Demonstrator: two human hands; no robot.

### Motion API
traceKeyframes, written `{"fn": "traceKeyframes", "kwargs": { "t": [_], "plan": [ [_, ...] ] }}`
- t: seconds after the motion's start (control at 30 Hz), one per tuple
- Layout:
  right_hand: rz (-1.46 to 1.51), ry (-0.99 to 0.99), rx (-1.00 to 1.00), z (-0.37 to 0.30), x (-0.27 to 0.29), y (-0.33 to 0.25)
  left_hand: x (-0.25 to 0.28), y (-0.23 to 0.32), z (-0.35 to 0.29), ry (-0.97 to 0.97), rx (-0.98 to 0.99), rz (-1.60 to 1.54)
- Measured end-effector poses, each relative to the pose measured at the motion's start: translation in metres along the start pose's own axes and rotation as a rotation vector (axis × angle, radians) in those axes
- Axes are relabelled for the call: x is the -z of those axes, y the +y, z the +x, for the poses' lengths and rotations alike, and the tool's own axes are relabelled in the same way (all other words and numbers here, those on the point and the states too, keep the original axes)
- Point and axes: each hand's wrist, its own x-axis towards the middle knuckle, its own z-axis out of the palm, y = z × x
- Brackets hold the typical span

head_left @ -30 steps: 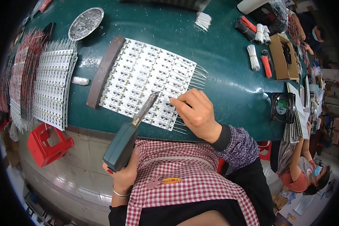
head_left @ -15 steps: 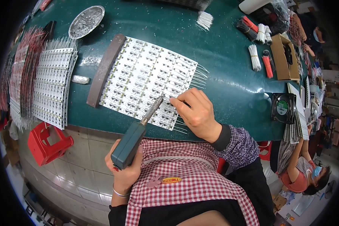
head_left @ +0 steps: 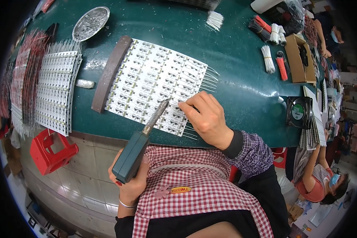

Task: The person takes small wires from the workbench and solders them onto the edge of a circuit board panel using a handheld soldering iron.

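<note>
So the green bench [head_left: 246,111] is scuffed and littered with bits, in a busy workshop with a tiled floor [head_left: 95,170]. The white circuit panel [head_left: 146,79] lies near its front edge, brown bar [head_left: 111,75] along the panel's left side. Left hand [head_left: 133,183] grips a green soldering iron [head_left: 131,156]; right hand [head_left: 206,119] pinches a slim dark thing [head_left: 195,108]. Roomier rightward, fan [head_left: 298,113] well apart; stacked boards [head_left: 55,89] crowd the left.

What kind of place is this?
Probably an electronics workshop: I see a dark green, gun-shaped soldering iron, a flat white sheet of circuit boards, and a tied bundle of thin white wires.
</note>
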Motion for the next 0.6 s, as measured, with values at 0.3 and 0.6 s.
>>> {"fn": "traceKeyframes", "kwargs": {
  "t": [0.3, 0.6],
  "plan": [
    [-0.052, 0.017, -0.02, 0.0, 0.024, -0.015, 0.006, -0.002, -0.006, 0.019, 0.03, -0.002],
    [-0.027, -0.009, 0.035, -0.008, 0.0, -0.005, 0.006, -0.003, -0.007, -0.029, 0.023, -0.013]
  ]
}}
